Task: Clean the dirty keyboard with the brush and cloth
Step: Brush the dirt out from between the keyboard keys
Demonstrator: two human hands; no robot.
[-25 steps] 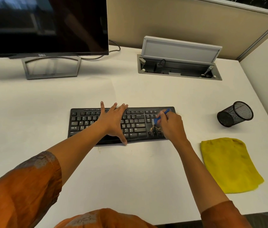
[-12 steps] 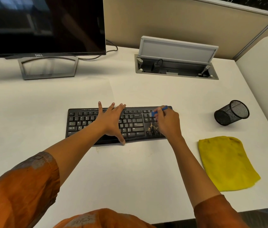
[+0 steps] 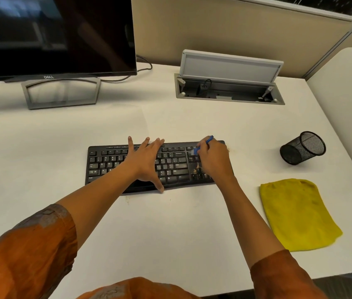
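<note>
A flat black plastic keyboard with low matte keys lies on the smooth white counter. The left hand rests flat on its middle keys, fingers spread and straight, thumb reaching down to the front edge. The right hand curls over the keyboard's right end and pinches a small slim blue plastic brush, whose handle tip pokes up past the knuckles while its head meets the keys just left of the fingers. Brownish crumbs speckle the keys under that hand. A soft, rumpled yellow cloth lies flat on the counter near the right forearm, apart from the keyboard. Further right, a black wire-mesh cylindrical pen cup lies tipped.
</note>
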